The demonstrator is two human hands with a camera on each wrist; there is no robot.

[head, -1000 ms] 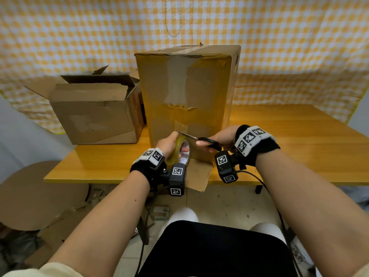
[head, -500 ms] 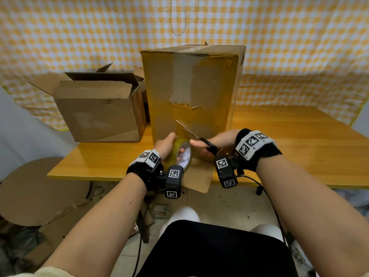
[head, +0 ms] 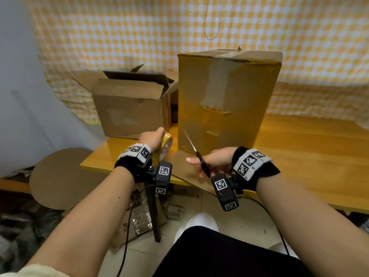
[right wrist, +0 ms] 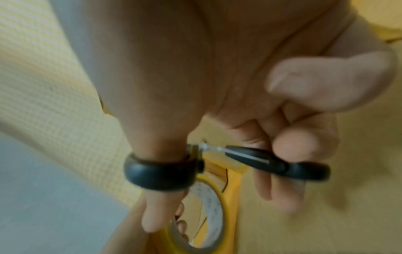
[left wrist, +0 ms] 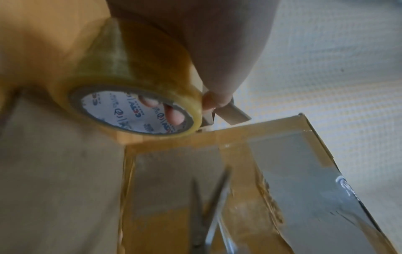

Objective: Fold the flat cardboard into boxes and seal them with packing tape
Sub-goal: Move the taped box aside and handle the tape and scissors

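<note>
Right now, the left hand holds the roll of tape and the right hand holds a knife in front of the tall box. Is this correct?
Not quite. The right hand holds scissors, not a knife: the right wrist view shows the thumb through a black handle ring, and the head view shows the thin blades. The rest stands: the left hand holds the roll of tape, in front of the tall box.

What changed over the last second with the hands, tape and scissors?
The left hand carried the tape roll away leftward from the tall box; the right hand drew the scissors back, blades now pointing up. Both grips and both boxes are unchanged.
</note>
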